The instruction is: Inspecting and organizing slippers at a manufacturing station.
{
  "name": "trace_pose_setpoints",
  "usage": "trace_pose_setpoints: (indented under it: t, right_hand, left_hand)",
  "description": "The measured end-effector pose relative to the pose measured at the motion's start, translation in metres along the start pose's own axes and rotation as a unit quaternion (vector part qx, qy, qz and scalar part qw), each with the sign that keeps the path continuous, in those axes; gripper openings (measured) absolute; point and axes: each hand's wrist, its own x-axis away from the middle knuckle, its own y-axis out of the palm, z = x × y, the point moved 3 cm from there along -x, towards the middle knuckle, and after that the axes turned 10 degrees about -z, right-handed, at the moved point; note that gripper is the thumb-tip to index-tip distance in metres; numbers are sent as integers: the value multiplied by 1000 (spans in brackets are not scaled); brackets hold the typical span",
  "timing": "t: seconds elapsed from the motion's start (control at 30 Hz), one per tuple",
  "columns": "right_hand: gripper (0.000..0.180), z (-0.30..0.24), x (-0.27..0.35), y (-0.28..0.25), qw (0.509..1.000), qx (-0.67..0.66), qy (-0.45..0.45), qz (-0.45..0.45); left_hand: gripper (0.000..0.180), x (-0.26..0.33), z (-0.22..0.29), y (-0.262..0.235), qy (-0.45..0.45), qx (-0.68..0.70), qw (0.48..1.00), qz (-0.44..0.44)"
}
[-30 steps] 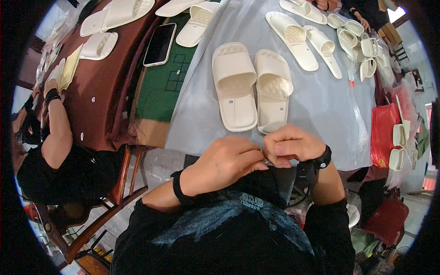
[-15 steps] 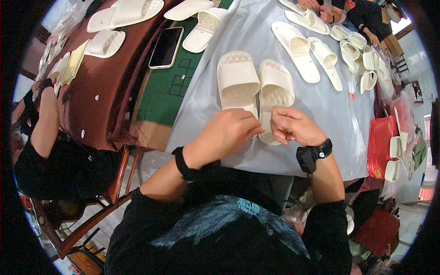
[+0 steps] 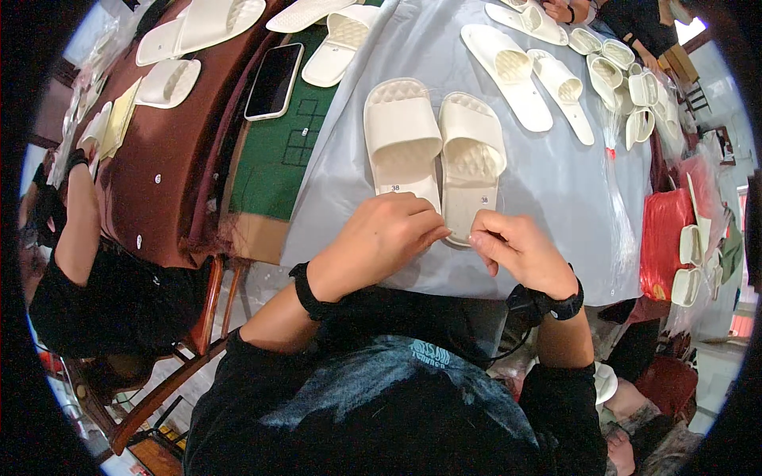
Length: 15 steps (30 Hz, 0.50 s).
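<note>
A pair of cream slide slippers lies side by side on the grey sheet, toes pointing away from me. The left slipper [image 3: 403,127] has its heel covered by my left hand [image 3: 393,238]. This hand is closed, thumb and forefinger pinched together near the heel of the right slipper [image 3: 474,155]. Beside that heel, on its right, my right hand [image 3: 516,250] is also closed, with thumb and forefinger meeting. Whatever either pinch holds is too small or hidden to make out. Each insole bears a small dark printed mark. Black bands circle both wrists.
More cream slippers [image 3: 508,75] lie at the far right of the grey sheet [image 3: 333,206]. A phone [image 3: 275,82] rests on a green mat [image 3: 266,178] to the left. Beyond it, slippers sit on a brown cloth [image 3: 190,135]. At right hangs a red bag [image 3: 665,242]. Co-workers sit left and far right.
Both hands have drawn slightly toward me, away from the slipper straps. The printed marks on both insoles, covered before, now show. My right fingers have closed more into a pinch.
</note>
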Motion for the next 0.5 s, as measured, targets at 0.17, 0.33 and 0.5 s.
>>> trace_pose_setpoints:
  t: [0.17, 0.33, 0.5]
  right_hand:
    - [20, -9, 3, 2, 1000, 15, 2, 19]
    - [19, -19, 15, 11, 992, 110, -21, 53]
    - [19, -8, 14, 11, 996, 69, 2, 49]
  left_hand:
    - [12, 0, 4, -4, -3, -2, 1000, -1]
    - [12, 3, 9, -6, 0, 17, 1000, -13]
    - [12, 3, 8, -4, 0, 22, 1000, -18]
